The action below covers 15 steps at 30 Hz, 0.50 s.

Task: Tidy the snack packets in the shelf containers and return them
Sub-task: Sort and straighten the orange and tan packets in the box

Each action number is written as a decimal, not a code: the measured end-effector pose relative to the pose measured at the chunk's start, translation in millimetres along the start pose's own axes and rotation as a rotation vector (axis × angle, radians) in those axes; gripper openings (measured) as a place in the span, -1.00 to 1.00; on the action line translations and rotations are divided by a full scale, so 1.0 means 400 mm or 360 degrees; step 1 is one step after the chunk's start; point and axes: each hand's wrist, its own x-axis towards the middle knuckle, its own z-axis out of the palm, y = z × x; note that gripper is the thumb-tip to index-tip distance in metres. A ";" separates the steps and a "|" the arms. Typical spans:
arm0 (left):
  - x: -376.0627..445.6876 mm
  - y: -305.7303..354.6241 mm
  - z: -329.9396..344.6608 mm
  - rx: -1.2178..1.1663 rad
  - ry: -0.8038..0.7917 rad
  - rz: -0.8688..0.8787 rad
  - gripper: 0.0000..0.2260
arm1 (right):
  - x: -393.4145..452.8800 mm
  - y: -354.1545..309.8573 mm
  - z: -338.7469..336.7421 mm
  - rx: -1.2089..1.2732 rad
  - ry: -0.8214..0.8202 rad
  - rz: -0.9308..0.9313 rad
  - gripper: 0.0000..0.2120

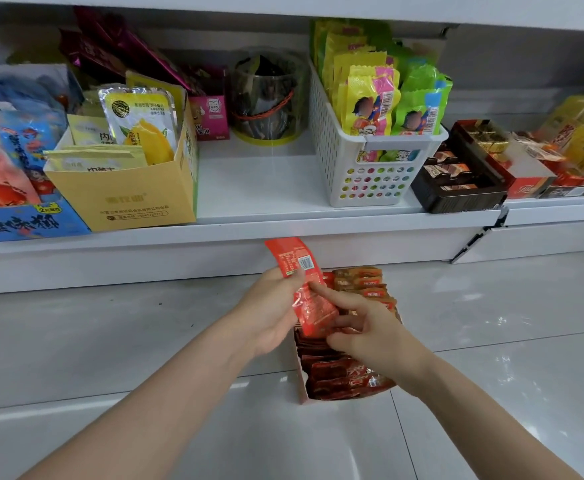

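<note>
left hand [272,306] gripping a red snack packet [304,289], fingers and thumb curled round its left edge, packet standing upright with barcode side facing up toward the camera. right hand [370,332] just beside it, index finger stretched out and touching the packet's face near the middle, the other fingers loosely curled over the box below, holding nothing that can be made out. directly beneath both hands, on the pale tiled floor [110,341], an open cardboard box [302,382] packed with more red and brown packets [346,379] in rows. the held packet hovering above the box's far half, its lower end close to or touching the packets inside; cannot tell which.

behind, on the white shelf [259,181]: a yellow carton [124,192] of mango-print pouches at left, a blue carton [24,223] just beside it at the far left, a clear round tub [268,98] with dark contents at the back, a white perforated basket [370,168] filled with yellow, pink and green packets right of centre, then a dark tray [456,192] of small brown packs touching the basket's right side. bare stretch of shelf between the yellow carton and the white basket.
</note>
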 end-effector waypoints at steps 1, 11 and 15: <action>0.004 0.002 -0.009 0.0005 0.0039 0.0003 -0.82 | 0.000 -0.002 -0.006 0.0093 0.0031 0.0059 -0.40; 0.007 0.009 -0.057 -0.0031 0.0003 0.0077 -0.68 | 0.006 -0.002 -0.027 0.0555 0.0160 0.0317 -0.74; -0.001 0.008 -0.019 -0.0212 -0.0266 -0.0061 -0.52 | 0.008 -0.006 -0.022 0.0520 0.0134 0.0328 -0.72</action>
